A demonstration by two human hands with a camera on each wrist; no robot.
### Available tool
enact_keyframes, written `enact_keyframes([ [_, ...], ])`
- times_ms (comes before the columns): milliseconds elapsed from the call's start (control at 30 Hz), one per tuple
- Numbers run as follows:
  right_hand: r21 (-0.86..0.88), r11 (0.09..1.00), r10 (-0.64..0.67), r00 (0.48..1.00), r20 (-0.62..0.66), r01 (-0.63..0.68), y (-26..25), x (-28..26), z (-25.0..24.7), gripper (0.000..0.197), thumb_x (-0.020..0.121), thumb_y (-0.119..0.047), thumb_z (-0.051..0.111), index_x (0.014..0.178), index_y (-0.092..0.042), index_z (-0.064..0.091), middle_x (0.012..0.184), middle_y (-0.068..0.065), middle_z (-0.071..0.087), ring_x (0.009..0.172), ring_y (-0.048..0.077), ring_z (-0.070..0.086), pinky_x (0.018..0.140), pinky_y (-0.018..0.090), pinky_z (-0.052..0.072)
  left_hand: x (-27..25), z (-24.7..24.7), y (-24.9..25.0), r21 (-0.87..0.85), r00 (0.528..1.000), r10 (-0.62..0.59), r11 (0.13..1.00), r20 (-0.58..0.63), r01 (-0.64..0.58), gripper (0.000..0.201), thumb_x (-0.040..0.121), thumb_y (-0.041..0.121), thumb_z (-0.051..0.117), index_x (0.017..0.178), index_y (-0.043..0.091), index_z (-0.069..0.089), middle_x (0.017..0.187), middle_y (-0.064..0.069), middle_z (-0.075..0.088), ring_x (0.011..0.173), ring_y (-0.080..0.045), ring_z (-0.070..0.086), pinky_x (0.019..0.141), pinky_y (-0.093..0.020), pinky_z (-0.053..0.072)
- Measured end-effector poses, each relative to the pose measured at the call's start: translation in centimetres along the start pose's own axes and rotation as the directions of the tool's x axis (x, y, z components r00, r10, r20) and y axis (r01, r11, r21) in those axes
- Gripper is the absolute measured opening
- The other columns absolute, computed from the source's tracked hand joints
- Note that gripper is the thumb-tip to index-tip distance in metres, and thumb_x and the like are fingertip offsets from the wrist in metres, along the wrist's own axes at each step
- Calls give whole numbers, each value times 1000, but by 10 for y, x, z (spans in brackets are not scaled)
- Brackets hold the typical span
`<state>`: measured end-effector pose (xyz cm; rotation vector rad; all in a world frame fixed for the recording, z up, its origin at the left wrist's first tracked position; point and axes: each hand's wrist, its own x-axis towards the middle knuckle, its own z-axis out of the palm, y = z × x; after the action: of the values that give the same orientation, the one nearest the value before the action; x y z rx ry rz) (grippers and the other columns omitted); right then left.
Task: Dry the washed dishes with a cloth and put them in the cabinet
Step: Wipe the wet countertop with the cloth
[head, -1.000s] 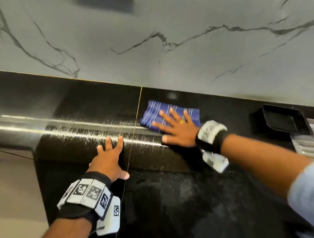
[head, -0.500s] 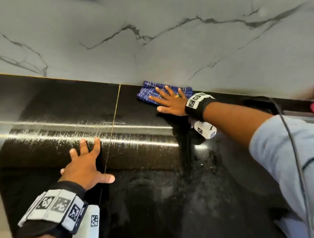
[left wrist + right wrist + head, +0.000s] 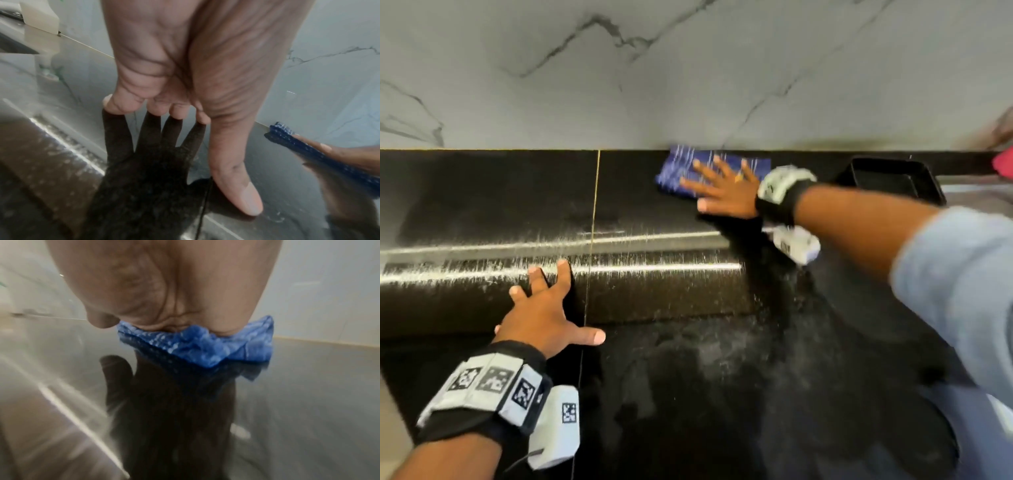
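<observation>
Pressing blue cloth [image 3: 688, 174] flat under spread right hand [image 3: 726, 192]; resting left hand [image 3: 544, 315] open on counter [image 3: 688, 377]. Black tray [image 3: 887, 178] beside wall [image 3: 688, 68].

No readable words, brand names or numbers appear in any view. The only printed marks are black-and-white square code patterns on the grey wrist band [image 3: 493, 383] of the left arm and on the band [image 3: 780, 185] of the right arm; they hold no letters or digits.
</observation>
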<state>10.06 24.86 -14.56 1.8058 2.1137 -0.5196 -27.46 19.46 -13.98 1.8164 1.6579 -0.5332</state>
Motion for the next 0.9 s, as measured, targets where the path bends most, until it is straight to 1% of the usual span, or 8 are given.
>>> enact_keyframes([
  [167,-64,998,-10,999,-49,7,-47,-52,56,72,84,-81,7,150,-55,-6,163,-11,-20,151,31,-18,114,69,-9,1,-1,-4,93,1000,8,996,-5,-8,139,64,64,85,159,38,-14,168,-10,-20,153,-46,-7,115,-69,26],
  [267,-83,953,-292,956,7,292,-124,-185,122,73,86,-82,10,152,-53,-4,165,-7,-17,149,38,-19,110,71,-15,3,0,-2,116,999,21,993,-29,-18,138,64,62,85,160,35,-10,168,-12,-15,153,-47,-1,116,-65,26],
  [367,-58,878,-471,879,69,475,-163,-264,160,69,94,-75,20,155,-47,4,167,-3,-3,150,42,0,108,77,-2,4,2,-3,146,998,28,989,-52,-20,138,65,62,85,161,31,-9,168,-15,-10,152,-48,2,117,-63,28],
  [467,-111,848,-516,855,42,518,-145,-228,145,65,95,-74,11,154,-50,-1,166,-5,-4,149,40,-2,108,78,-1,4,2,-1,152,995,31,988,-94,-17,138,64,61,86,161,29,-7,168,-16,-9,151,-50,4,119,-61,25],
  [567,-72,985,-160,987,-31,157,-115,-144,100,69,87,-78,7,148,-53,-12,163,-11,-20,151,32,-15,113,72,-5,4,1,1,217,994,37,976,-106,-13,145,58,71,84,162,26,-8,167,-23,-7,149,-54,12,118,-61,25],
  [700,44,998,42,999,26,-43,-125,-115,85,71,90,-79,22,150,-56,-8,163,-13,-21,151,31,-18,113,70,-8,3,0,1,275,992,34,961,-125,2,144,59,76,80,161,25,-9,167,-22,-4,148,-55,16,118,-60,27],
  [800,-52,992,-111,994,25,112,-193,-186,124,79,81,-87,13,149,-56,-13,162,-9,-26,147,34,-27,109,73,-16,0,0,4,243,993,21,970,-112,7,139,65,69,81,161,26,-10,168,-18,-7,149,-54,11,118,-63,25],
  [900,-31,913,-403,910,96,408,-251,-275,164,72,90,-77,21,150,-55,-11,161,-9,-29,144,35,-33,102,68,-29,-1,0,3,238,993,19,971,-119,10,139,65,70,81,161,25,-9,168,-19,-7,149,-54,11,117,-64,27],
])
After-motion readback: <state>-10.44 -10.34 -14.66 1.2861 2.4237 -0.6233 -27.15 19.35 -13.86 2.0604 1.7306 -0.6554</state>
